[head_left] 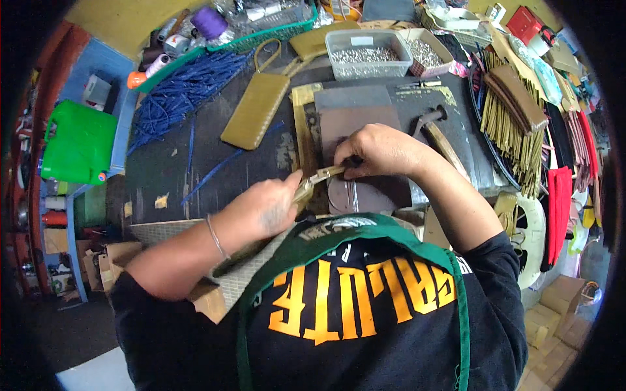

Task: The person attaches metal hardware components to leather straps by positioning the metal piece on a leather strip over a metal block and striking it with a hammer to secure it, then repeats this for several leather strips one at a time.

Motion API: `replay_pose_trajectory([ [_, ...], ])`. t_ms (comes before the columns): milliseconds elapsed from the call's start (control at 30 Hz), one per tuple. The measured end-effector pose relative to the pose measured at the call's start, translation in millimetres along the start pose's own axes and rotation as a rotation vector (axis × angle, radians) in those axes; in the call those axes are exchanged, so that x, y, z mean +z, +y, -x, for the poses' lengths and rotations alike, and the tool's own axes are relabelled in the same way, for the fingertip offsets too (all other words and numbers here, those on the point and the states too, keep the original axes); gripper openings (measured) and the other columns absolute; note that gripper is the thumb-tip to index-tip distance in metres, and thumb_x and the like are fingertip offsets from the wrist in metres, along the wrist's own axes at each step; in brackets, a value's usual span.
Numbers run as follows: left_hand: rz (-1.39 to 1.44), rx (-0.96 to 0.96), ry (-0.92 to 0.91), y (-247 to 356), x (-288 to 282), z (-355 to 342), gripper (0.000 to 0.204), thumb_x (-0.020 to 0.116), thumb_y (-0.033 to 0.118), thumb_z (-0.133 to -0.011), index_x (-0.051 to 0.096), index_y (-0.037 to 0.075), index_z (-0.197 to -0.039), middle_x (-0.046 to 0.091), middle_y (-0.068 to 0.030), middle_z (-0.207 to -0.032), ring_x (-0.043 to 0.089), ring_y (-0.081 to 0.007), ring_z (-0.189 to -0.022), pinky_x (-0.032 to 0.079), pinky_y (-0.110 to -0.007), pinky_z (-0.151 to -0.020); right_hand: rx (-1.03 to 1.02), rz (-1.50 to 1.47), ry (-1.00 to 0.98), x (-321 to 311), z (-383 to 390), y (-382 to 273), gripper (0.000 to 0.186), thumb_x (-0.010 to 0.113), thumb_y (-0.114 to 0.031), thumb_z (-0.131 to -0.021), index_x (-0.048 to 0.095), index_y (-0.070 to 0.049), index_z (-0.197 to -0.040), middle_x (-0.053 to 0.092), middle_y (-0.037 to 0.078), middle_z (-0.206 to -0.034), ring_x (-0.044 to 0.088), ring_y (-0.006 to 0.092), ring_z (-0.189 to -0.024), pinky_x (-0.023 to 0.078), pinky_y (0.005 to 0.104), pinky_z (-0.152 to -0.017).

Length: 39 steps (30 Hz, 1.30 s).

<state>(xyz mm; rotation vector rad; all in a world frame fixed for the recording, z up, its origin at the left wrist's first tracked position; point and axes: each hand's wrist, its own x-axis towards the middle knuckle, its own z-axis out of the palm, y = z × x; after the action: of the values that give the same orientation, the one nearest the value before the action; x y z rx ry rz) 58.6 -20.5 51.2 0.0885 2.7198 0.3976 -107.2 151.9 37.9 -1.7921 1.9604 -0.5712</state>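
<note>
My left hand (pixel 264 205) is closed around an olive leather piece, partly hidden under the fingers. A narrow olive strap (pixel 324 174) runs from it toward my right hand (pixel 377 153), whose fingers pinch its far end. Something small and dark (pixel 353 161) shows at those fingertips, too small to name. Below the strap, a round plate (pixel 340 195) lies near the table's front edge, with a thin metal rod beside it. Under my right hand spreads a brown flat board (pixel 358 120). To its right rests a hammer (pixel 445 148) with a wooden handle.
A finished-looking olive wristlet pouch (pixel 257 111) lies left of the board. Blue cords (pixel 182 91) pile up at the far left. Farther back stand a clear tub of small metal parts (pixel 367 55) and a basket (pixel 427 52). Olive strips (pixel 515 130) fill a tray at right.
</note>
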Motion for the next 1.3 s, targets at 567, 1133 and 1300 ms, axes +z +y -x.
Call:
replay_pose_trajectory([
  [567, 0.688, 0.298, 0.506, -7, 34, -57, 0.012, 0.069, 0.003, -0.067, 0.061, -0.004, -0.071, 0.056, -0.0034, -0.068, 0.051, -0.0052, -0.057, 0.041, -0.019, -0.050, -0.024, 0.009, 0.295, 12, 23, 7, 0.027, 0.070, -0.006, -0.061, 0.065, -0.008, -0.088, 0.061, 0.007, -0.082, 0.055, 0.0277, -0.079, 0.045, 0.0355, -0.073],
  [1133, 0.481, 0.136, 0.407, 1, 13, -67, 0.014, 0.070, 0.006, -0.061, 0.064, -0.002, -0.072, 0.055, -0.0087, -0.070, 0.056, -0.0174, -0.066, 0.043, -0.026, -0.058, 0.174, 0.109, 0.183, 13, 12, -6, 0.021, 0.067, -0.007, -0.061, 0.064, -0.007, -0.081, 0.060, 0.010, -0.077, 0.057, 0.0279, -0.080, 0.044, 0.0367, -0.075],
  [1300, 0.467, 0.290, 0.483, 0, 18, -70, 0.018, 0.070, 0.004, -0.061, 0.064, -0.002, -0.076, 0.057, -0.0093, -0.074, 0.057, -0.0188, -0.067, 0.044, -0.028, -0.061, 0.207, 0.187, 0.175, 15, 10, -8, 0.017, 0.065, -0.008, -0.062, 0.063, -0.008, -0.080, 0.059, 0.008, -0.077, 0.056, 0.0276, -0.079, 0.044, 0.0360, -0.074],
])
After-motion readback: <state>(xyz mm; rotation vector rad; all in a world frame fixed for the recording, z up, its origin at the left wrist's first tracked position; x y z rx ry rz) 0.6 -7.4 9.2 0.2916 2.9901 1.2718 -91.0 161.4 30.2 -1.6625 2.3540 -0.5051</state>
